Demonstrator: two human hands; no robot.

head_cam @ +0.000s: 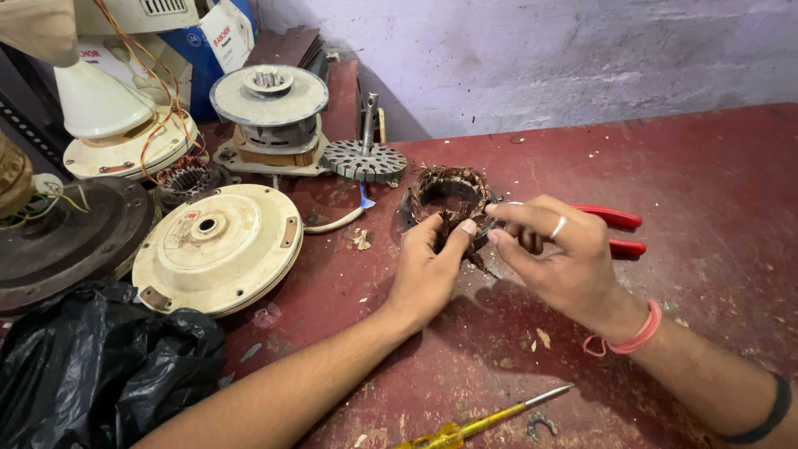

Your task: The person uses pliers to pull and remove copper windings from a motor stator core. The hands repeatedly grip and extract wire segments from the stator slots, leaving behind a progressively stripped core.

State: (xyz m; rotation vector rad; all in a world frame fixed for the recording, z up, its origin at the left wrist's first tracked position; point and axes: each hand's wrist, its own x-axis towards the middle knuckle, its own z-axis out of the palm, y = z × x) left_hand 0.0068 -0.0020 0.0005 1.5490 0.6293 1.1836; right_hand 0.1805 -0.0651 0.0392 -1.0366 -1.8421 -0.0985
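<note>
The left hand [428, 266] is pinched on the burnt wire of the round motor coil [449, 199], which lies at the worktop's [706, 183] middle; the right hand [553, 249] is pinched beside it. The coil should be held still and wire pulled slowly. At 3 o'clock, one red pliers [615, 231] is seen; at 6, one yellow screwdriver [482, 424].

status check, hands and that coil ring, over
Left hand and right hand both pinching near edge of wound stator ring. Red-handled pliers behind right hand. Screwdriver lies nearer.
</note>
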